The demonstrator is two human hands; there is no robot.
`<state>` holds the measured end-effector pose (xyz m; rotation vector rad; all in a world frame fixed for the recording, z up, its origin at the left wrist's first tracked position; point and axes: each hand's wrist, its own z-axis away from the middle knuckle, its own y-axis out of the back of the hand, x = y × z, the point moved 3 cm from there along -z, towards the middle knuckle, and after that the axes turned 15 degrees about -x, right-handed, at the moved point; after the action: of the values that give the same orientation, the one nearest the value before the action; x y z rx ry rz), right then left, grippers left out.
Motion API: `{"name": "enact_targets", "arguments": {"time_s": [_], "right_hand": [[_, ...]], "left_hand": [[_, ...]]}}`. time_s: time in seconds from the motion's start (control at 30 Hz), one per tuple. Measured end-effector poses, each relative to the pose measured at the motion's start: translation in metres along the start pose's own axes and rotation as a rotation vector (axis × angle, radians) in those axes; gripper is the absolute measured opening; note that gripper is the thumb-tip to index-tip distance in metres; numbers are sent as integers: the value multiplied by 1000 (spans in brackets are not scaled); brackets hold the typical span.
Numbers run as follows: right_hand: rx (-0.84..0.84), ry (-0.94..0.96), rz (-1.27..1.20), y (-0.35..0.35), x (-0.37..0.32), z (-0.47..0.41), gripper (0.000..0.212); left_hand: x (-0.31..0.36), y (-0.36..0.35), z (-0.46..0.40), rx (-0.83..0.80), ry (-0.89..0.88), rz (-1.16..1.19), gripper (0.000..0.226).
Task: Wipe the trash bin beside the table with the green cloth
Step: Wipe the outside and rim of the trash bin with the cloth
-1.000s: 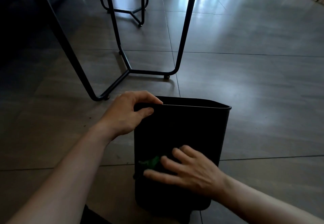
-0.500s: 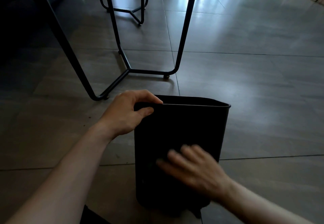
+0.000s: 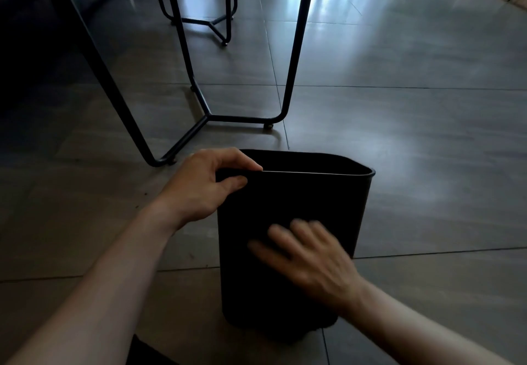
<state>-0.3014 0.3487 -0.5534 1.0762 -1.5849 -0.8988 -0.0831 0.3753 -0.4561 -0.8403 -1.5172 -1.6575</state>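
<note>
You have one view only, from your head, wide-angle, looking forward and steeply down. It sits close above the bin (image 3: 288, 239) and your forearms at the bottom edge, and reaches out across the floor (image 3: 413, 113) to the table legs (image 3: 296, 50) at the top.

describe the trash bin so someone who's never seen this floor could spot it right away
Start at the black metal table legs standing on the grey tiled floor. Just in front of them stands the trash bin, with the left hand gripping its rim corner and the right hand laid against its near wall. It is the only solid thing here: a tall black open-topped box among thin bars.
</note>
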Motion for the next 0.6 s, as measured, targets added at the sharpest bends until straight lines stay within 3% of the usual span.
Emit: {"name": "enact_targets", "arguments": {"time_s": [0.07,0.13,0.27,0.33,0.47,0.53,0.6], "right_hand": [[71,-223,-18,14,26,-21,45],[66,-275,-32,15,23,-29,45],[-180,164,40,-9,-36,5,47],[-289,247,54,-14,-38,17,55],[0,-44,-6,11,6,-14,43],[60,-255,-45,22,31,-30,44],[50,-293,-63,20,29,-30,45]], "left_hand": [[3,0,0,-4,-1,-5,29],[5,0,-1,-9,7,-15,29],[7,-1,0,-15,10,-20,28],[7,-2,1,-24,15,-23,28],[8,-1,1,-38,44,-37,31],[10,-1,0,-48,47,-36,30],[11,-1,1,-46,54,-36,30]]}}
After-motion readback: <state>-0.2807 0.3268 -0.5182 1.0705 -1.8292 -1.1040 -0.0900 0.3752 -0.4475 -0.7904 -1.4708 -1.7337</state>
